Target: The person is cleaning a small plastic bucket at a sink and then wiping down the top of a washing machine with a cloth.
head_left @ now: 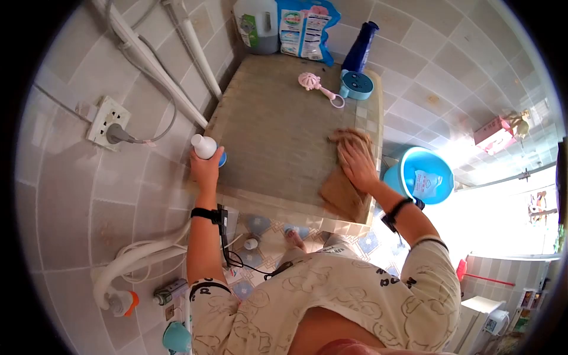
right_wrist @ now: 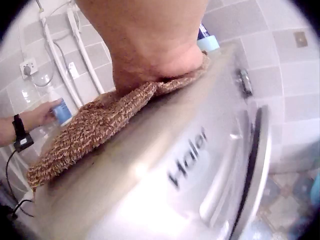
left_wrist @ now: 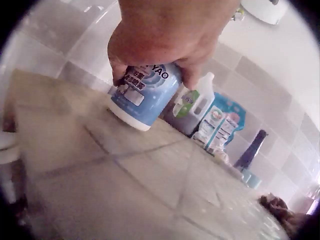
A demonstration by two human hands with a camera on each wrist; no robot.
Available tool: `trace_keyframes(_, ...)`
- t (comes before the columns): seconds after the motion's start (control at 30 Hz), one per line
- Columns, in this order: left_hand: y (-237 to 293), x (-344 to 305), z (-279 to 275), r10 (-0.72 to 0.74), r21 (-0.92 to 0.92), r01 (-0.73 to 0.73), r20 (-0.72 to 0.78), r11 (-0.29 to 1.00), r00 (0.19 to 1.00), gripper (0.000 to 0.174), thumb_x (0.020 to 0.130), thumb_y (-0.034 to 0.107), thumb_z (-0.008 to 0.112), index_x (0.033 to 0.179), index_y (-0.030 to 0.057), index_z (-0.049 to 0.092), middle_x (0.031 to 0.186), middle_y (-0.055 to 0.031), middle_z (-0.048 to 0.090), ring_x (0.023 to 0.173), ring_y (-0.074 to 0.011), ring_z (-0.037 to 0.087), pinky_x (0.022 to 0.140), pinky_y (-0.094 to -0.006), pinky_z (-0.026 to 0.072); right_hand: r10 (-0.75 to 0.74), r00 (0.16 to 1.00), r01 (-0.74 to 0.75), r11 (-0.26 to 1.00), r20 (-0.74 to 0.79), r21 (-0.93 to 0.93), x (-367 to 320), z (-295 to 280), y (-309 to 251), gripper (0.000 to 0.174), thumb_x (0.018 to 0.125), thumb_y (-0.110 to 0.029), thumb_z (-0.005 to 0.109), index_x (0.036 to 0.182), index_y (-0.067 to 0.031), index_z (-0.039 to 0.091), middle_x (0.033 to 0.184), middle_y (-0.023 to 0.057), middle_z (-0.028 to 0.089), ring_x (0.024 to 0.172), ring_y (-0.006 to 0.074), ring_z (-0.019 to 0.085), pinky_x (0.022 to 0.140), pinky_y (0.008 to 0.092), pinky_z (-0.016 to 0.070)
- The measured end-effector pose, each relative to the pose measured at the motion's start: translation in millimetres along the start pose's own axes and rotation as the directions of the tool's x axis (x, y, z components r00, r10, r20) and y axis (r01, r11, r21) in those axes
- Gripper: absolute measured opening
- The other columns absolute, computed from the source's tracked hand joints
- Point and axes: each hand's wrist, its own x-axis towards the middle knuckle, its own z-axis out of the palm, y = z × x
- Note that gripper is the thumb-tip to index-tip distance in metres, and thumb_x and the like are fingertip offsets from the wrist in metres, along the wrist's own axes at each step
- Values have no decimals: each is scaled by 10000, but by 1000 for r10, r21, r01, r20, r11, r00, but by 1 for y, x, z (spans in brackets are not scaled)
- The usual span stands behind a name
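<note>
My left hand (head_left: 205,171) grips a blue-and-white bottle (left_wrist: 146,97) with a white top, at the left edge of the appliance top (head_left: 278,130). In the left wrist view the thumb and fingers wrap the bottle from either side, and its base is close over the surface. On the right side of the same top, my right hand (head_left: 357,163) rests with extended fingers on a brown cloth (head_left: 343,195). The right wrist view shows the cloth's knobbly texture (right_wrist: 95,132) along the edge above the "Haier" lettering; the fingers are hidden there.
Along the back stand a jug (head_left: 256,26), a blue-and-white detergent pouch (head_left: 305,29) and a dark blue bottle (head_left: 360,47). A pink rattle-like item (head_left: 316,86) lies by a light blue container (head_left: 356,84). A blue bucket (head_left: 414,160) is at right; pipes (head_left: 192,53) run up the left wall.
</note>
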Motion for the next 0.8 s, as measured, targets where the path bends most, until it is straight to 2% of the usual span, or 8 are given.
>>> trace_keyframes(0.13, -6, 0, 9, 33, 13, -32, -29, 999, 999, 784, 579, 342, 810, 1187, 2, 452, 1106, -182, 549, 1027, -332, 529, 851, -421, 424, 83, 995, -83, 997, -50, -3, 65, 43, -27, 526, 819, -349, 514, 1256, -63, 446, 1348, 130, 373, 1259, 286, 319, 1062, 439, 187)
trace_keyframes(0.17, -16, 2, 12, 40, 12, -40, -17, 999, 999, 784, 579, 342, 810, 1187, 2, 452, 1106, -182, 549, 1027, -332, 529, 851, -421, 424, 88, 988, -96, 994, 124, 53, 73, 5, -67, 550, 793, -372, 545, 1219, -31, 466, 1315, 142, 398, 1232, 292, 342, 1052, 439, 204)
trace_keyframes(0.2, -27, 3, 15, 67, 24, -66, -38, 998, 997, 805, 573, 346, 812, 1199, 2, 443, 1117, -181, 546, 1031, -332, 529, 855, -421, 425, -45, 999, 44, 998, 19, 47, 68, 20, -91, 558, 777, -378, 560, 1191, -11, 489, 1292, 147, 416, 1218, 290, 357, 1044, 430, 221)
trace_keyframes(0.3, -27, -4, 14, 11, 5, -11, 9, 1000, 1000, 830, 562, 352, 814, 1209, -2, 433, 1142, -179, 539, 1034, -335, 532, 865, -417, 430, -419, 905, 403, 900, 70, 168, 28, 27, -146, 514, 807, -360, 533, 1231, -74, 477, 1334, 100, 396, 1255, 254, 333, 1059, 457, 196)
trace_keyframes(0.43, -37, -6, 17, 39, -9, -39, -29, 999, 999, 815, 563, 343, 815, 1204, 4, 442, 1127, -169, 555, 1002, -312, 557, 843, -408, 442, -469, 879, 445, 872, 85, 205, -44, 19, -126, 488, 821, -291, 508, 1267, -103, 452, 1360, 69, 381, 1271, 208, 332, 1073, 439, 188)
trace_keyframes(0.5, -25, -20, 7, 114, -112, -105, 79, 988, 990, 764, 572, 311, 816, 1174, -3, 466, 1077, -159, 584, 974, -287, 576, 830, -392, 447, -295, 894, 232, 949, 338, 216, -62, -5, -101, 483, 835, -263, 489, 1288, -108, 432, 1378, 65, 364, 1271, 205, 334, 1077, 436, 189)
trace_keyframes(0.63, -9, -42, -2, 72, -306, -15, 174, 952, 982, 699, 587, 275, 812, 1138, -8, 488, 1024, -152, 600, 934, -274, 583, 808, -372, 450, -211, 955, 220, 975, 207, -21, -68, -5, -37, 497, 839, -249, 488, 1309, -106, 413, 1396, 69, 343, 1274, 223, 332, 1083, 436, 172)
trace_keyframes(0.8, -9, -25, 2, 31, -35, -26, 156, 999, 987, 722, 622, 283, 789, 1195, 3, 449, 1111, -170, 561, 1031, -313, 542, 875, -390, 410, -7, 996, 6, 1000, 89, 10, 16, 14, 3, 531, 843, -300, 496, 1338, -146, 378, 1413, 66, 317, 1322, 215, 250, 1097, 446, 115)
